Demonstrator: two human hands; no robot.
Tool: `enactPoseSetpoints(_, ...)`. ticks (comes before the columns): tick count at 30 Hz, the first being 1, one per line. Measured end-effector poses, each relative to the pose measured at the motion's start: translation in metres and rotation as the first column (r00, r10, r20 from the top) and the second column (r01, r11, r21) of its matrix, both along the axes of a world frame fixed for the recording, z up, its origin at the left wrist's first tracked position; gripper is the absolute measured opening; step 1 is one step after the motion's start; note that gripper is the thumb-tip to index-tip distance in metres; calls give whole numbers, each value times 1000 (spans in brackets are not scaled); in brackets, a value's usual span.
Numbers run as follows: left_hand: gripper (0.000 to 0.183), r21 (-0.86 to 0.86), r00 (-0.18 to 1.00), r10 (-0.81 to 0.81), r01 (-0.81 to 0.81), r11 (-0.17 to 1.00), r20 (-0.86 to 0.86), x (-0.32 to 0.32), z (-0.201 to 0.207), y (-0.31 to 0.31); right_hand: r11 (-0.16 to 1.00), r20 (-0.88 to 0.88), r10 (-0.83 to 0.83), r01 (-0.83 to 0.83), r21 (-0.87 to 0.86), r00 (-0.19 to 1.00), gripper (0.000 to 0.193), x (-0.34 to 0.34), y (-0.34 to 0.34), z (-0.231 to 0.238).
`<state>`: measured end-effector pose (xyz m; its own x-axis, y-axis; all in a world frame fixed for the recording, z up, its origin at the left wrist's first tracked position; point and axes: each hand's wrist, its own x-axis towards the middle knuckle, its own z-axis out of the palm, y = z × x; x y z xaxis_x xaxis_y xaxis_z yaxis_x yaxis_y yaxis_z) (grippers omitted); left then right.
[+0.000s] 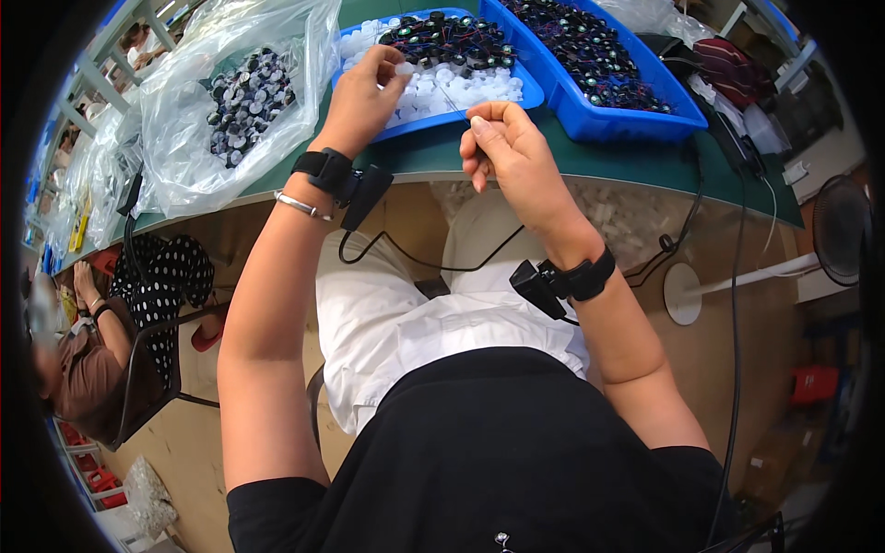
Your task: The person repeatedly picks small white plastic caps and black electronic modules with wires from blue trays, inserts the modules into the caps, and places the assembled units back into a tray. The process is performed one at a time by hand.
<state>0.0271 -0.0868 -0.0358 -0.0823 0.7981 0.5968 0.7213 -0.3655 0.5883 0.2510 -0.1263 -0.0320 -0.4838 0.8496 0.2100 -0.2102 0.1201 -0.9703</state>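
Blue tray (pixel 534 90) of white pieces (pixel 419 100) (left hand (pixel 361 100) pinching one), right hand (pixel 516 152) pinching a thin strand (pixel 454 104)

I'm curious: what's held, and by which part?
Left hand: a small white piece, grip spot unclear. Right hand: a thin strand, pinched near its lower end.
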Motion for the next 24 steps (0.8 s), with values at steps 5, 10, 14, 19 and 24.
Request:
enactPoseSetpoints(5, 28, -70, 918, -114, 152, 986, 380, 5, 19, -25, 1000, 7, -27, 27, -14, 1000, 18, 3, -7, 5)
enactPoseSetpoints(10, 33, -26, 609, -239, 393, 919, 756, 38, 13, -86, 997, -28, -60, 62, 51, 998, 15, 5, -12, 2)
enactPoseSetpoints(14, 34, -22, 258, -132, 518, 855, 957, 77, -21, -138, 976, 108, -127, 105, 190, 986, 16, 4, -30, -12)
enactPoseSetpoints(19, 31, 61, -59, -34, 547, 835, 998, 94, -69, -165, 800, 312, -331, 89, 593, 890, 13, 0, -57, -38)
enactPoseSetpoints(24, 34, 47, -55, -22, 511, 858, 998, 89, -70, -174, 644, 371, -405, -27, 765, 836, 5, 2, -65, -52)
